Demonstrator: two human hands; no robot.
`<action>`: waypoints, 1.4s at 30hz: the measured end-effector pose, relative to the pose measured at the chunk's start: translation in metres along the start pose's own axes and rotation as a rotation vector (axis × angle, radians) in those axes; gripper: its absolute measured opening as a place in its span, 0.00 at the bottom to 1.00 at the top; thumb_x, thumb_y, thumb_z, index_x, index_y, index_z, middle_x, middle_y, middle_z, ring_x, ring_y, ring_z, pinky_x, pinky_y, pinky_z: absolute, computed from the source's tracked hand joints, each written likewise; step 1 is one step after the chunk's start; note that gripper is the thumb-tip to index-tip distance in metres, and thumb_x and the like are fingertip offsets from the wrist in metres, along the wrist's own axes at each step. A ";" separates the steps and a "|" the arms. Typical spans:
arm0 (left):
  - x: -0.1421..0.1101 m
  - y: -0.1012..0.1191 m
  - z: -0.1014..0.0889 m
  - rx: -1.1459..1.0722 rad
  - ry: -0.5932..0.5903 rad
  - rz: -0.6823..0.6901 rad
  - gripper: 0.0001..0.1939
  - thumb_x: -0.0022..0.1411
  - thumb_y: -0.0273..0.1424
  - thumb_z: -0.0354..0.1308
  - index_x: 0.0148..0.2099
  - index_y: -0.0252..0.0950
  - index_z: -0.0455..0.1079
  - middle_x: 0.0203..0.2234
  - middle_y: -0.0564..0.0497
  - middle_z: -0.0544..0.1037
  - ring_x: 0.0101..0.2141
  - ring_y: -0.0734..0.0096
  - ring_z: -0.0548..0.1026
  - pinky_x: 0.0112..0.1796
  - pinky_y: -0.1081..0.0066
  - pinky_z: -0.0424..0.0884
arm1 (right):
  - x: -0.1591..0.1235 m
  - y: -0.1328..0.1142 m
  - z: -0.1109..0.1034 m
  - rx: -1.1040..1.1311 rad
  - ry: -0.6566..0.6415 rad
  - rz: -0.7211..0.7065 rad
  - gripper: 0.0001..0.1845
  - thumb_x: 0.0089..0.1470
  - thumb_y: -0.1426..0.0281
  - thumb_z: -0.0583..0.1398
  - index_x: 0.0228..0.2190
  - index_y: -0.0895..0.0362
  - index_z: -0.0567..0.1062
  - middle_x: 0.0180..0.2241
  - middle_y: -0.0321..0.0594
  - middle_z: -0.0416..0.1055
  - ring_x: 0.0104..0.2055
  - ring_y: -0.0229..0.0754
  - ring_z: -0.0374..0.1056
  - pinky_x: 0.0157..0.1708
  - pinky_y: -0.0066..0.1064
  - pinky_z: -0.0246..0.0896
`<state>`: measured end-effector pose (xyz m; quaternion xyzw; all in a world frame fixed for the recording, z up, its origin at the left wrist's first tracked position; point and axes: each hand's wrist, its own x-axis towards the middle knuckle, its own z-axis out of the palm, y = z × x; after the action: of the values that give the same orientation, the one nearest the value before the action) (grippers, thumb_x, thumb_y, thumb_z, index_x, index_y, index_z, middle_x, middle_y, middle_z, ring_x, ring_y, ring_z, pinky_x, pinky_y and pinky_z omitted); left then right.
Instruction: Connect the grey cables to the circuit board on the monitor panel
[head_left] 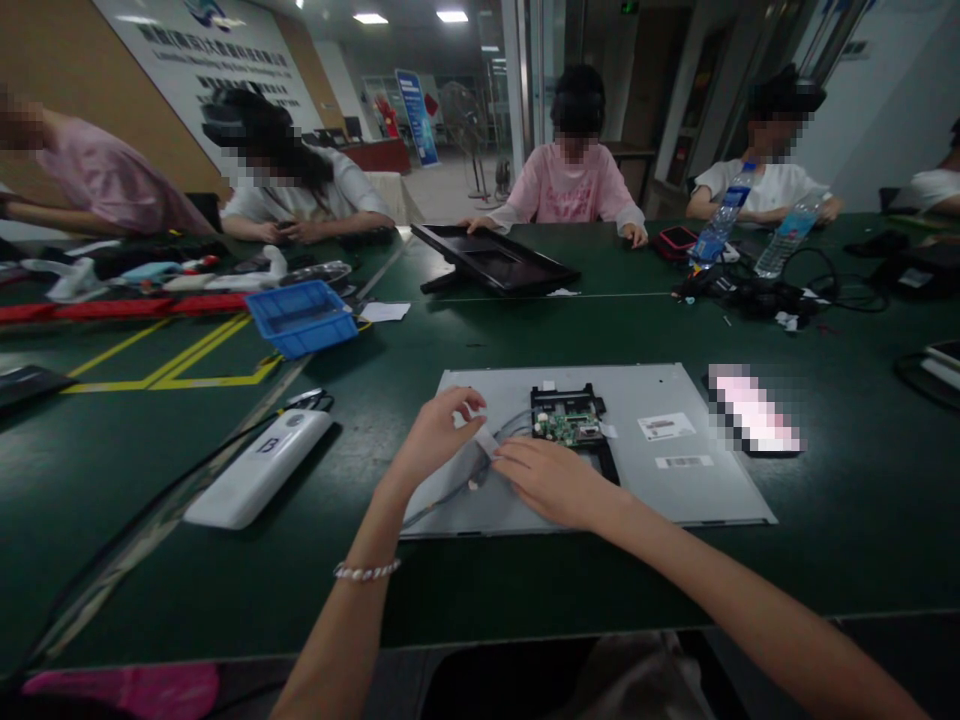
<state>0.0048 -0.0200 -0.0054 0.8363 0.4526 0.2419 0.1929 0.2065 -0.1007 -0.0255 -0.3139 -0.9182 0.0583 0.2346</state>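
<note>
Left fingers (466, 396) curled, tips apart, right fingers (519, 455) bunched at a pale strip (486, 441), hold unclear

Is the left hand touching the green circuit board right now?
Apart: the head view shows bare grey panel between left hand and green circuit board.

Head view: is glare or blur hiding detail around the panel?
In the head view, the panel shows no strong glare; in that same view, the circuit board has fine parts that blur together, the white label is too soft to read, the screen of the phone is pixelated, and the white device casts a dark shadow.
</note>
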 end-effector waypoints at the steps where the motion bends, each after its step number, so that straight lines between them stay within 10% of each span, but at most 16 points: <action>1: 0.000 0.002 0.000 0.004 -0.067 0.026 0.08 0.56 0.31 0.52 0.40 0.37 0.67 0.35 0.51 0.72 0.34 0.71 0.71 0.38 0.70 0.66 | 0.000 -0.001 0.002 -0.012 -0.009 -0.004 0.17 0.57 0.77 0.51 0.48 0.62 0.68 0.50 0.50 0.67 0.55 0.46 0.60 0.55 0.39 0.56; 8: -0.002 -0.003 0.011 0.039 -0.334 0.049 0.11 0.53 0.31 0.54 0.40 0.36 0.65 0.33 0.50 0.72 0.34 0.68 0.70 0.36 0.69 0.65 | 0.000 -0.004 0.006 -0.051 -0.099 -0.011 0.15 0.60 0.71 0.51 0.44 0.65 0.69 0.47 0.51 0.69 0.51 0.45 0.64 0.53 0.37 0.56; 42: 0.000 -0.009 0.006 -0.043 -0.333 0.020 0.10 0.56 0.31 0.52 0.41 0.37 0.64 0.34 0.51 0.72 0.34 0.68 0.71 0.38 0.69 0.66 | -0.009 -0.017 0.009 0.039 -0.070 0.137 0.19 0.61 0.65 0.51 0.49 0.64 0.67 0.52 0.51 0.66 0.55 0.47 0.61 0.55 0.38 0.55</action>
<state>0.0027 -0.0160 -0.0154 0.8650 0.4006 0.1116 0.2807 0.1990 -0.1192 -0.0322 -0.3690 -0.9010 0.1031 0.2037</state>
